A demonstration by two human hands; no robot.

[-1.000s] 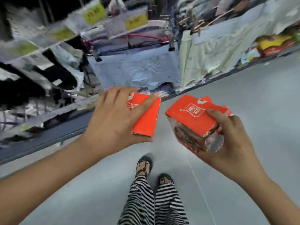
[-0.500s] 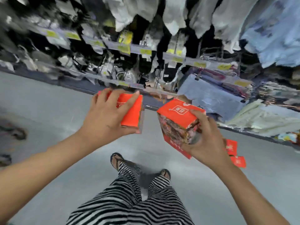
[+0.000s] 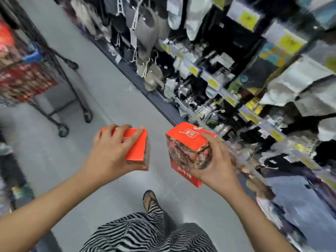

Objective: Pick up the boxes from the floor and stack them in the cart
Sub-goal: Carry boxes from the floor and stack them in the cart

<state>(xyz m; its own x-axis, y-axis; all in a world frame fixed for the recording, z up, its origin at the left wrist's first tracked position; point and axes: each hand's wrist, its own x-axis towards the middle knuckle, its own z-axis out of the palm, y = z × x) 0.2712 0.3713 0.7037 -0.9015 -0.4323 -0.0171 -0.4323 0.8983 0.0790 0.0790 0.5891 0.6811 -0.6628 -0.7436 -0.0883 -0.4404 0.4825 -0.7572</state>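
My left hand [image 3: 111,153] grips a red box [image 3: 136,149] from above, fingers over its top. In my right hand [image 3: 217,166] sits a second red box [image 3: 187,142] with a food picture on its side; another red box [image 3: 189,177] shows beneath it in the same grip. Both hands are at chest height over the grey floor. The wire shopping cart [image 3: 34,73], holding several red boxes, stands at the far left, well apart from both hands.
Store shelving [image 3: 227,79] with hanging clothes and packaged goods runs diagonally along the right. My striped trouser legs and a sandalled foot [image 3: 150,200] are below. Part of another person [image 3: 7,160] shows at the left edge.
The view has swung left: the shelving shifted to the right and the cart came into sight at the left. Both hands keep their boxes in the same hold.
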